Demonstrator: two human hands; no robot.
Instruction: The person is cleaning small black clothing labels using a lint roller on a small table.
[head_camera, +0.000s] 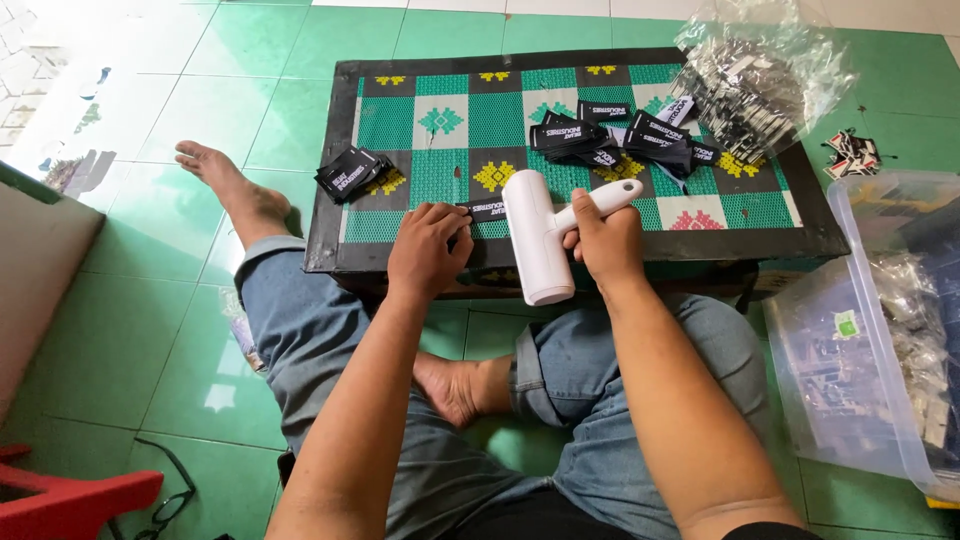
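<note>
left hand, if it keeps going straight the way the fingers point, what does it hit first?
The left hand points away from the person across the low table, fingers already pressing a black label at the near edge. Straight on, it would likely meet the loose pile of black labels further up; depth is unclear.

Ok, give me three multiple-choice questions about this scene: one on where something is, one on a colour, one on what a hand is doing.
1. Where does the small separate stack of black labels lie?
A. on the mat's left side
B. inside the plastic bin
C. on the red stool

2. What colour is the lint roller?
A. blue
B. white
C. black

3. What is the left hand doing?
A. hanging free
B. gripping the roller
C. pressing on a black label

Answers: 1 A, it sits near the left border of the mat. 2 B, roller and handle are white. 3 C, its fingers rest on the label while the right hand grips the handle.
</note>
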